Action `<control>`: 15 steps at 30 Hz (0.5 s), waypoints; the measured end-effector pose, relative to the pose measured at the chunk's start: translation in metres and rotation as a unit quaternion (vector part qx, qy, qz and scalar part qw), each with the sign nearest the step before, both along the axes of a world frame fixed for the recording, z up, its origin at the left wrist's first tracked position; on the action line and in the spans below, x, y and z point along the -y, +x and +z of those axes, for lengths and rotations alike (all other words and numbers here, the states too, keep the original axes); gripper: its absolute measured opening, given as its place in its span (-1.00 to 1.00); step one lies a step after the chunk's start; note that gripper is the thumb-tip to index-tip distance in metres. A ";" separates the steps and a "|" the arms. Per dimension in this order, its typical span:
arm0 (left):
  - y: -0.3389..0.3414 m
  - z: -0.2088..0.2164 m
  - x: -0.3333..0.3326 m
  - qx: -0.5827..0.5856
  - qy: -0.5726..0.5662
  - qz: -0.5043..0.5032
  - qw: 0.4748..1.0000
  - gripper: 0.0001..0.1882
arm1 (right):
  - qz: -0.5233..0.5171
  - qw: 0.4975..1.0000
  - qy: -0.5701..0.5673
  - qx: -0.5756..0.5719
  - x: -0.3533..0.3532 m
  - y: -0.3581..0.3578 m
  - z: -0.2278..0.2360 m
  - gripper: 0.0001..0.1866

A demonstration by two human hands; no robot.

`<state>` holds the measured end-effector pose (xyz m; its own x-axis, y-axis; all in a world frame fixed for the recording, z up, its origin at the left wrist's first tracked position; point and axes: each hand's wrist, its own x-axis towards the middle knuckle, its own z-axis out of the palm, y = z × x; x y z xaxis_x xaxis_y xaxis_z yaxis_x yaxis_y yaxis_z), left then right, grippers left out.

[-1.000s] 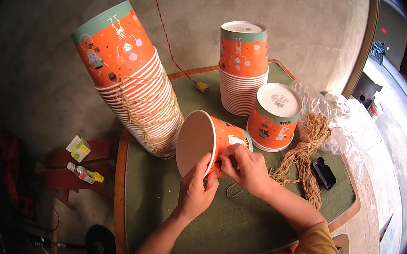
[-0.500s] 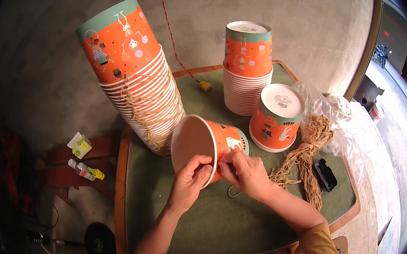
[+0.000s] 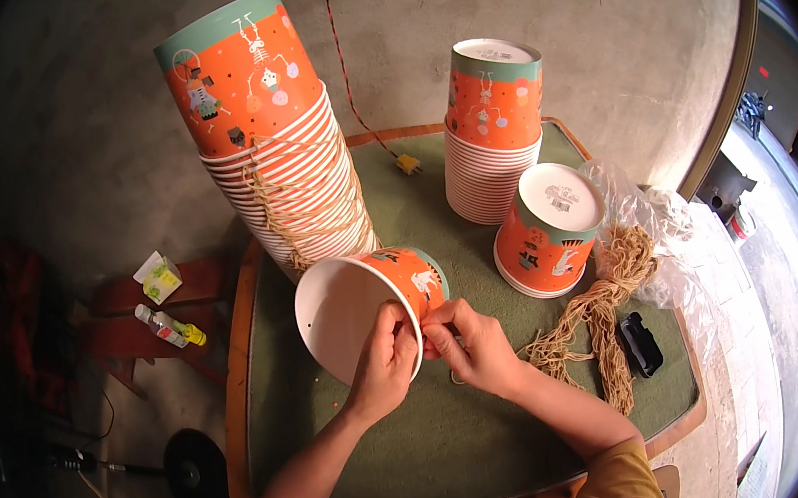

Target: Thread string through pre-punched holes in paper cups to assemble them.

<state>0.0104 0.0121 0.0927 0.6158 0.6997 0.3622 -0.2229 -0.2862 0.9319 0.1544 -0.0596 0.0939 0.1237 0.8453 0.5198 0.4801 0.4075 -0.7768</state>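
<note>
A paper bucket (image 3: 337, 305), orange with a green base band and white rim, lies tipped on its side with its mouth facing left. My left hand (image 3: 387, 360) grips the near part of the rim, its fingers reaching inside the mouth. Against the outer wall, just across that rim, my right hand (image 3: 469, 344) is closed in a pinch. A bit of twine shows below it; the pinched end is hidden by the fingers. One small dark hole shows in the bucket's inner wall.
A tall twine-wrapped stack of buckets (image 3: 281, 164) leans at the left. A shorter stack (image 3: 495, 154) and an upturned bucket (image 3: 542, 247) stand at the right. Near them are a twine bundle (image 3: 607, 304), a clear plastic bag (image 3: 667, 228) and a black case (image 3: 639, 345).
The bucket has moved left and toward me, and its mouth has turned more into view. Both hands remain together at its rim, with the right hand slightly farther left.
</note>
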 end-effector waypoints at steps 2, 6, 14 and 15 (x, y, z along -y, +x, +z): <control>-0.001 0.000 0.000 0.009 -0.035 -0.009 0.999 -0.86 | 0.031 0.996 -0.045 -0.075 0.000 0.000 0.005 -0.87; -0.001 -0.005 -0.004 0.001 0.044 0.009 0.999 -0.82 | 0.098 0.960 -0.101 -0.242 -0.003 0.003 0.005 -0.82; 0.006 -0.013 0.003 0.009 0.034 0.012 0.999 -0.74 | -0.074 0.988 -0.089 0.106 0.011 -0.003 0.030 -0.60; 0.006 -0.014 0.001 -0.013 0.059 0.012 0.998 -0.81 | -0.096 0.981 -0.079 0.151 0.012 -0.003 0.030 -0.62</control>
